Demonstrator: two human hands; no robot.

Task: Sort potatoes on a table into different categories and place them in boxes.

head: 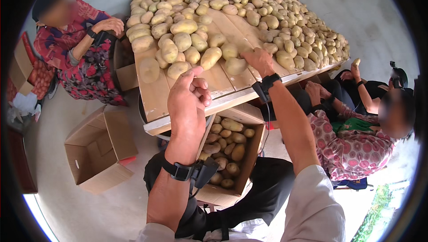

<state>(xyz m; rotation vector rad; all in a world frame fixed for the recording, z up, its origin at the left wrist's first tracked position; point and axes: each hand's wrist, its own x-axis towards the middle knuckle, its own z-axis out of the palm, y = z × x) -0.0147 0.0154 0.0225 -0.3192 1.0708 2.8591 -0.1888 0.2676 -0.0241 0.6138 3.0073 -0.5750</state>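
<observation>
Before me a wooden table (219, 90) bears a large spread of potatoes (184, 26). My left hand (187, 100) hovers above its front edge, palm turned inward and fingers loosely bent, with nothing seen in it. Just beyond its fingertips lies an oblong yellow potato (211, 58). Over the boards further right, my right hand (259, 60) reaches down beside two potatoes, a paler one (236, 66) and another (229, 51) behind it. Its fingertips are partly hidden, so whether it grips anything is unclear. Both wrists wear black strapped devices.
Between my knees stands a cardboard box (255, 155) holding potatoes. An open cardboard box (97, 151) rests on the floor at left. One person (80, 38) sits left of the table; others (354, 141) sit at right. Red mesh sacks (43, 78) lie far left.
</observation>
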